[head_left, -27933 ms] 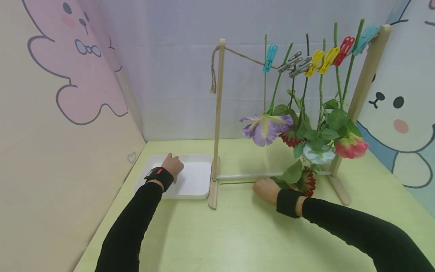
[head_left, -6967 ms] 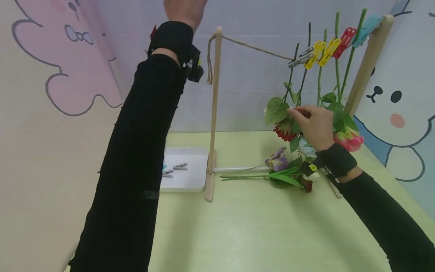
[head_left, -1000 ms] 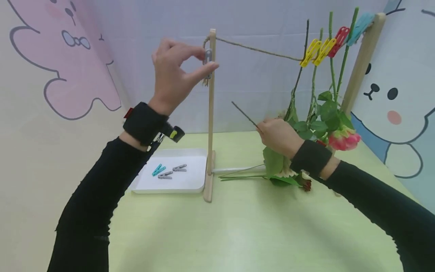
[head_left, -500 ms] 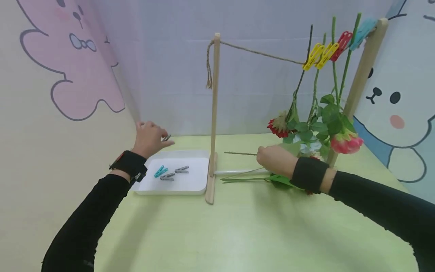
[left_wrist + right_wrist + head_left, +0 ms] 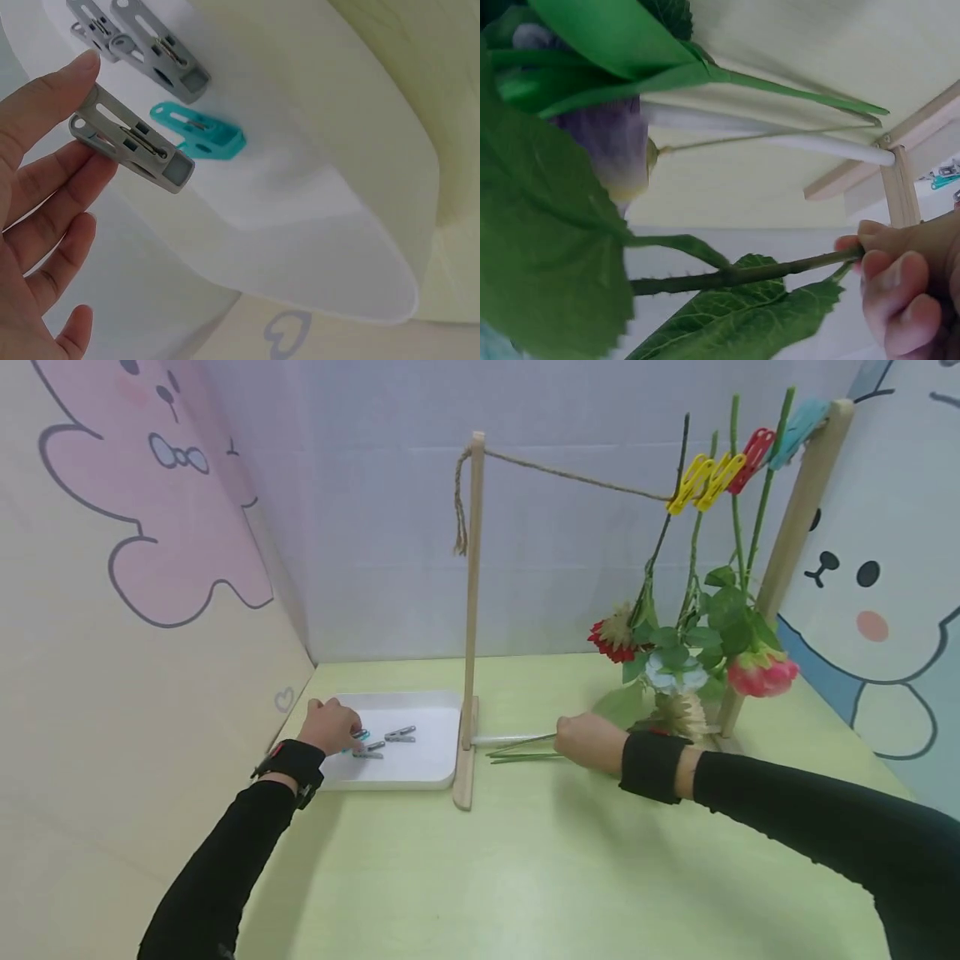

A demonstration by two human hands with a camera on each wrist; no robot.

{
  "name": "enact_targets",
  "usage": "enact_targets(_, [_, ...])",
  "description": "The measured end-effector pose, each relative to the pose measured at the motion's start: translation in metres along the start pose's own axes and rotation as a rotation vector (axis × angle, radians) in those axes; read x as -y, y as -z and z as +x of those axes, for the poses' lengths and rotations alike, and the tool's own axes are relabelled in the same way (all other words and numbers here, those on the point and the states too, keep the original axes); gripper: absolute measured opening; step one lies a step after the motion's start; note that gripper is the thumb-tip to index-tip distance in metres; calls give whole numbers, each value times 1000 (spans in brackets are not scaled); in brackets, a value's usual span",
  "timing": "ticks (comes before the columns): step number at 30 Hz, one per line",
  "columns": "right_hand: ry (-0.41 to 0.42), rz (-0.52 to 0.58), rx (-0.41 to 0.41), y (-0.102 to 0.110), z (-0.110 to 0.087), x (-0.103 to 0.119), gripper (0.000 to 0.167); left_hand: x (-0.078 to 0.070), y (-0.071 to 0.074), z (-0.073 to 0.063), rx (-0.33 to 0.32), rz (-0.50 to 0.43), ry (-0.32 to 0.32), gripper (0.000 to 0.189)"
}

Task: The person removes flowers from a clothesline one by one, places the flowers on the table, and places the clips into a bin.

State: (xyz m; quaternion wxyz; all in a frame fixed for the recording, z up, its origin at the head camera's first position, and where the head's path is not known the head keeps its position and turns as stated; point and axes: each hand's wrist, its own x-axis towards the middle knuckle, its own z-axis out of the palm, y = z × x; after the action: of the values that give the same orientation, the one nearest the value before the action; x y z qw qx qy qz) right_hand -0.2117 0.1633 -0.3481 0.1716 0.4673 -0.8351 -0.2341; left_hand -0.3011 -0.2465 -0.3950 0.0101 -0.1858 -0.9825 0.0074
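Observation:
My left hand pinches a grey clothespin between thumb and fingers, low over the white tray. In the tray lie a turquoise clothespin and two grey clothespins. My right hand holds the thorny stem of an artificial flower, low over the table beside the rack's white bar. Its cream bloom points right, and a broad leaf hangs from the stem. Beneath it a purple flower and other green stems lie on the table.
The wooden rack's left post stands beside the tray, with a twine rope tied to it. Yellow clothespins, a red clothespin and a light blue one hold hanging flowers, including a pink one.
Since the oldest frame, the purple flower has gone from rope to table and clothespins have appeared in the tray. Lately my left hand brought a clothespin down to the tray; my right lowered the flower.

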Motion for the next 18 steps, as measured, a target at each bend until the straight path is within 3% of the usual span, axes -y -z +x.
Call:
enact_targets(3, [-8,33,-17,-12,2,3,15,-6,-6,5,39,-17,4,23])
enact_targets(6, [-15,58,-47,-42,6,5,14,-15,-9,9,50,5,-10,25])
enact_targets(10, [21,30,-160,-141,9,2,20,-30,-12,11,57,42,-44,27])
enact_targets(13, [8,33,-171,-169,10,0,22,-44,-15,11,46,74,-107,27])
enact_targets(15, [-24,34,-151,-143,10,3,22,-52,-16,12,30,91,-147,27])
enact_targets(18, [-84,24,-65,-78,9,9,18,-62,-19,14,11,115,-178,28])
